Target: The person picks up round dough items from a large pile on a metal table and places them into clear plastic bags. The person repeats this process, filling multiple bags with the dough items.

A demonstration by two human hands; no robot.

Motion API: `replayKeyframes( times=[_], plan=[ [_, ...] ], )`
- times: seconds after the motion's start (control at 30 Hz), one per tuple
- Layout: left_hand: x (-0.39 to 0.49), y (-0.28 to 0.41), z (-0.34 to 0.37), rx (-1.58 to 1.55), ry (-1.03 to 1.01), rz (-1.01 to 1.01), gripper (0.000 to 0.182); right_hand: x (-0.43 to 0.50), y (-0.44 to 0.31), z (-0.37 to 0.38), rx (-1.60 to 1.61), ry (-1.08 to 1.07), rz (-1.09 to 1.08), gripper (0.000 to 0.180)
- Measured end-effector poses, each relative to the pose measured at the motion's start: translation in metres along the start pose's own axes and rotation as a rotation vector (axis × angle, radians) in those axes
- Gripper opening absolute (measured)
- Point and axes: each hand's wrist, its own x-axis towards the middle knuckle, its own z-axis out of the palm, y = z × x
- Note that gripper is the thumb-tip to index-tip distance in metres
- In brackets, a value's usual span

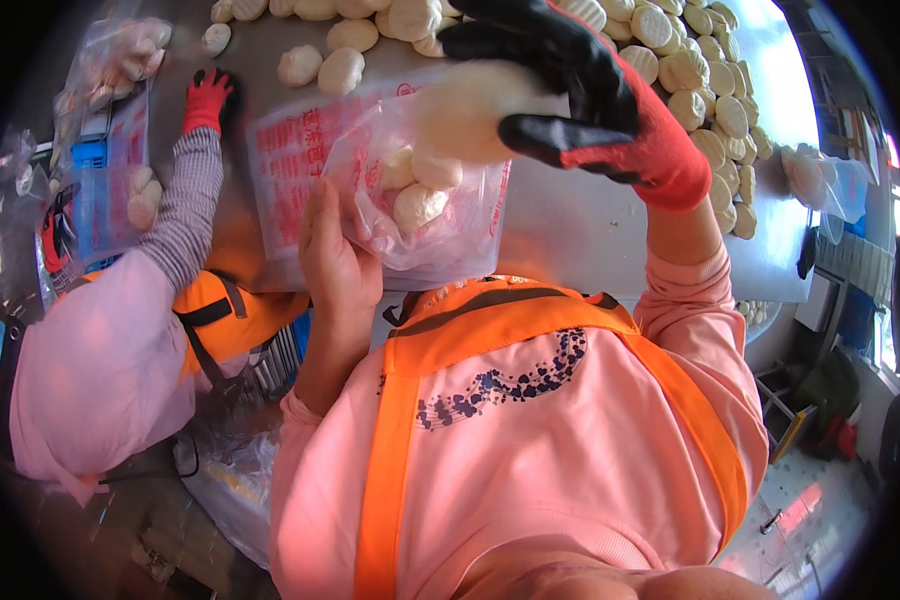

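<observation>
My bare left hand (pixel 337 255) grips the near left edge of a clear plastic bag (pixel 397 255) with red printing, keeping its mouth spread. Inside the bag lie several pale round buns (pixel 420 206). Over the bag's mouth is my right hand (pixel 577 97), in a red knit glove with black-coated fingers. Its thumb and fingers are wide apart. A pale bun (pixel 469 112) hangs just off the fingertips, far more blurred than the glove. Under the bag is a flat printed plastic bag (pixel 292 165) on the metal table (pixel 570 217).
Loose buns (pixel 337 67) lie at the table's far side, with a large heap of ridged buns (pixel 720 112) on the right. At left, a co-worker's gloved hand (pixel 208 101) rests on the table. A filled bag (pixel 817 176) sits beyond the right edge.
</observation>
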Motion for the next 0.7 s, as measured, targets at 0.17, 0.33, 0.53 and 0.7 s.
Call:
replayKeyframes(
  times=[0.17,0.33,0.53,0.7],
  plan=[
    [-0.005,0.008,0.014,0.199,0.356,-0.008,0.043,0.042,0.109,-0.036,-0.430,0.138,0.089,0.045],
    [-0.011,0.011,0.011,0.182,0.279,-0.059,0.048,0.078,0.192,0.020,-1.026,0.074,0.387,0.085],
    [-0.013,0.013,0.015,0.215,0.274,-0.056,0.049,0.085,0.234,0.022,-0.945,0.166,0.451,0.077],
    [-0.007,0.015,0.021,0.223,0.236,-0.046,0.048,0.049,0.186,-0.001,0.414,0.436,0.360,0.058]
  ],
)
